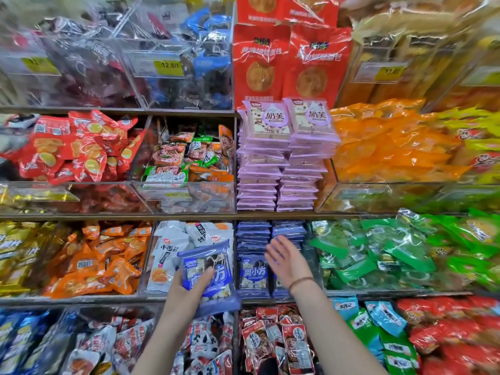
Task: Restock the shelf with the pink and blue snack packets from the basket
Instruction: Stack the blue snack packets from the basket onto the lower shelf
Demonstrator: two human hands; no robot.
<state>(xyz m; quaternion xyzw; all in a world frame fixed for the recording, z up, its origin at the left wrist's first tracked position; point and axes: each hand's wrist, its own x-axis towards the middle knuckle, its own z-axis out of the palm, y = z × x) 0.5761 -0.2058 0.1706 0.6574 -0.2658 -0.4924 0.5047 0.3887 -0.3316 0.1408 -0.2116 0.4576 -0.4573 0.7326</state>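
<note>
Noted my left hand [188, 286] gripping one blue packet [209, 266]. At its 3 o'clock, my right hand [286, 259] was flat and empty against the blue stacks [253, 234]. Pink stacks [281, 169] at 12 looked full; blue had room. Basket unseen.

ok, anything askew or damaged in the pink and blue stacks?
Nothing spilled or torn. The two pink stacks splay wider toward the top, with the top packets tilted up. Blue stacks look even. Left hand holds a blue packet.
</note>
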